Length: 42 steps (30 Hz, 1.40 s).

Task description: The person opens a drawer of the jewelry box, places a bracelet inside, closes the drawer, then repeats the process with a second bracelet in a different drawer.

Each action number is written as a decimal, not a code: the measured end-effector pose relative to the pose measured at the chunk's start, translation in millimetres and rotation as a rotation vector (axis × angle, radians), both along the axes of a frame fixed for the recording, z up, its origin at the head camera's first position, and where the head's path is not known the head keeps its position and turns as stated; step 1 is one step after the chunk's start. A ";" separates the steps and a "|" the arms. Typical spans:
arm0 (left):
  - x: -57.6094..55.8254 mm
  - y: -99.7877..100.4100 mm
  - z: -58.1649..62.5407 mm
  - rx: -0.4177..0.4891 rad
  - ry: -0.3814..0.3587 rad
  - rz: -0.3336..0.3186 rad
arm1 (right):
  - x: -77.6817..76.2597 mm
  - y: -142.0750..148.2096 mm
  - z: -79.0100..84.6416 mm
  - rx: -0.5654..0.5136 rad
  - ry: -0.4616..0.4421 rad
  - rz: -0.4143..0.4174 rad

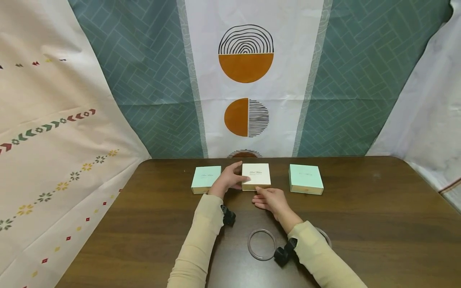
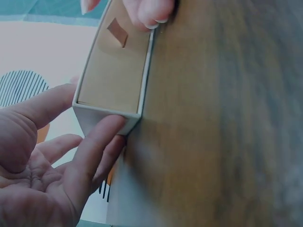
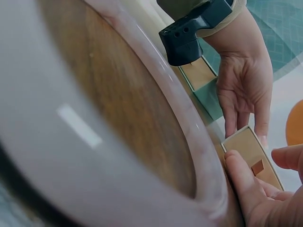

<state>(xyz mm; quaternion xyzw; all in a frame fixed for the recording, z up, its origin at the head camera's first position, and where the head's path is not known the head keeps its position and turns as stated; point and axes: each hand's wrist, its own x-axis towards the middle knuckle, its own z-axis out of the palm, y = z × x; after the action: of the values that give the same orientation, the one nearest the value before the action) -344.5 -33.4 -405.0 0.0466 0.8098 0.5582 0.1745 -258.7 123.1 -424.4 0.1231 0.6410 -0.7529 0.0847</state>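
Observation:
A white box (image 1: 256, 173) with a tan front (image 2: 111, 71) and a small pull tab (image 2: 117, 33) sits at the table's far side. My left hand (image 1: 229, 178) holds its left end, thumb on the top and fingers against the side wall. At the front, my right hand (image 1: 271, 200) has thumb and finger spread around the tab (image 3: 257, 167), one fingertip on the lower front edge. The tab stands free between them. A pale, glossy bangle (image 1: 262, 245) lies on the table by the right wrist, and a second bangle (image 1: 325, 237) is partly hidden behind the right sleeve.
Mint-green boxes stand on either side of the white one: one at left (image 1: 207, 178), partly behind the left hand, and one at right (image 1: 306, 179). The dark wooden table (image 1: 374, 224) ends at a hanging patterned cloth (image 1: 162, 100).

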 end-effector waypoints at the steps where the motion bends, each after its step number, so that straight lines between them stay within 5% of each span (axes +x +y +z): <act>1: -0.4 -0.2 0.5 -0.003 -0.001 0.000 | -0.6 -0.6 -0.1 0.001 0.000 0.002; 42: -0.2 -0.2 2.4 0.023 -0.017 -0.018 | -5.9 -5.2 -1.0 0.066 -0.005 -0.015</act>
<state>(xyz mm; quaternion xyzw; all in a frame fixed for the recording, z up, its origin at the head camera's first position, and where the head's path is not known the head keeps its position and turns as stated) -344.7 -33.5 -402.6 0.0510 0.8013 0.5664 0.1858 -264.6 117.9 -425.3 0.1326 0.6642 -0.7317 0.0765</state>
